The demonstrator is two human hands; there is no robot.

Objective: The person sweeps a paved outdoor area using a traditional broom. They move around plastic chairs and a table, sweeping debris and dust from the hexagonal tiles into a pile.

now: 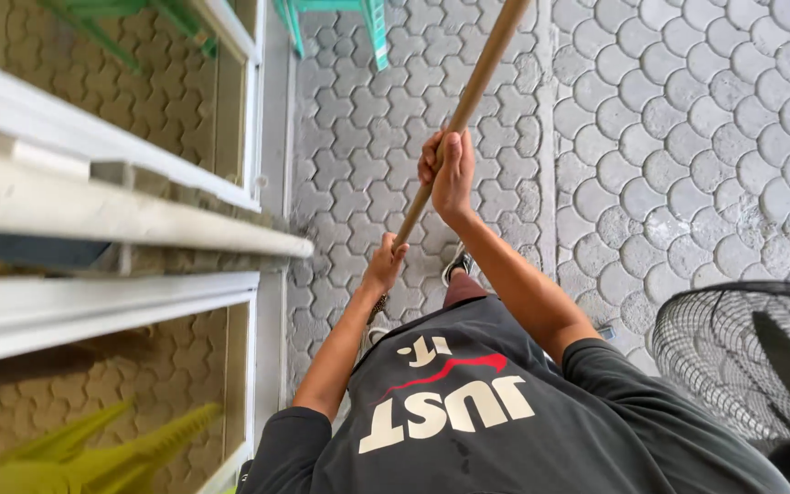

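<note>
A long wooden pole [477,82] runs diagonally from the top centre down toward my body. My right hand [451,171] is closed around it higher up, thumb along the shaft. My left hand [385,263] grips the pole's lower part, close to my waist. The pole's lower end is hidden behind my left hand and my dark grey shirt [468,412]. Below the hands lies grey paving of interlocking stones [358,155]. One dark shoe [457,263] shows just under my right forearm.
A white-framed glass panel [249,183] with a horizontal rail fills the left side and reflects the paving. Green chair legs [375,32] stand at the top. A black wire fan cage [742,357] sits at the lower right. A raised paver strip [546,137] divides the ground.
</note>
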